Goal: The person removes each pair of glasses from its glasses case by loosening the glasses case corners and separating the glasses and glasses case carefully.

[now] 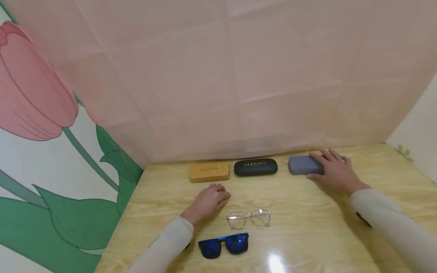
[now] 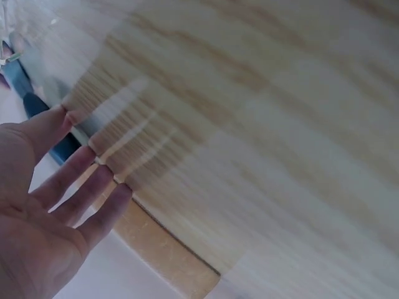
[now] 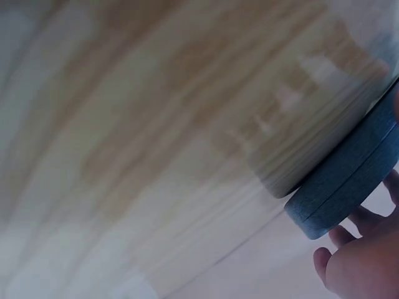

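Observation:
My right hand (image 1: pixel 336 168) grips the right end of a grey-blue glasses case (image 1: pixel 302 165), thumb at its front and fingers over the far side. In the right wrist view the same case (image 3: pixel 349 171) stands on the table, with fingers along its far side. My left hand (image 1: pixel 209 201) is low over the table with loosely bent fingers and holds nothing. Just beyond it sits an orange-yellow glasses case (image 1: pixel 209 172); the left wrist view has this case (image 2: pixel 162 249) past the fingertips. A black glasses case (image 1: pixel 256 167) with gold lettering stands between the other two.
Thin-framed clear eyeglasses (image 1: pixel 261 218) lie right of my left hand. Nearer to me are black-framed sunglasses (image 1: pixel 227 244) with blue lenses. Behind the wood-grain table (image 1: pixel 290 204) hangs a pink cloth (image 1: pixel 239 83). A wall with a painted tulip (image 1: pixel 34 83) rises at left.

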### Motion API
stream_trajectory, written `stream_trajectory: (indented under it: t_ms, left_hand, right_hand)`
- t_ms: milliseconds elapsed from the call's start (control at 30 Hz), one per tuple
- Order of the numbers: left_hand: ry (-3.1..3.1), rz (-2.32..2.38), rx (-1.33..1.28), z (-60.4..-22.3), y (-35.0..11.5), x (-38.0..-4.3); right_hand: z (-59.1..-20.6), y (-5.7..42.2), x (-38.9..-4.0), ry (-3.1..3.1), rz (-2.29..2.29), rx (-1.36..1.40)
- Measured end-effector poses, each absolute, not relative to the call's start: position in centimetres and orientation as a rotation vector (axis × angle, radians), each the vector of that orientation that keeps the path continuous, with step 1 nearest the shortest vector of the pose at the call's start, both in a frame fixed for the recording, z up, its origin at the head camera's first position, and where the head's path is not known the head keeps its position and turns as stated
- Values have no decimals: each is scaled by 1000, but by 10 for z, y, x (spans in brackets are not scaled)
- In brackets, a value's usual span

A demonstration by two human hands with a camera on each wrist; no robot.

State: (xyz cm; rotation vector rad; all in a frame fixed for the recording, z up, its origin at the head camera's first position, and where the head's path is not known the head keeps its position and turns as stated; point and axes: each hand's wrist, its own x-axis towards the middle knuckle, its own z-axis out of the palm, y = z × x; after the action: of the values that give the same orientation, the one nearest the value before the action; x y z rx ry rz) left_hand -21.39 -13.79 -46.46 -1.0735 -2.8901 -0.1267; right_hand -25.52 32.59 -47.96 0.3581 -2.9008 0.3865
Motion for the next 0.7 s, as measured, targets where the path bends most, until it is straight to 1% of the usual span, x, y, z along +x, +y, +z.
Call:
stream_trajectory:
  t_ms: [467,700]
  left_hand:
    - [-2867,-168,-1074,-463,-138,-217]
    - [-2855,-122,-1096,-464,-136,-215]
  right_hand:
    - [-473,332,-253,-2979,338,411]
    - [-472,342,-241,-2930,333,483]
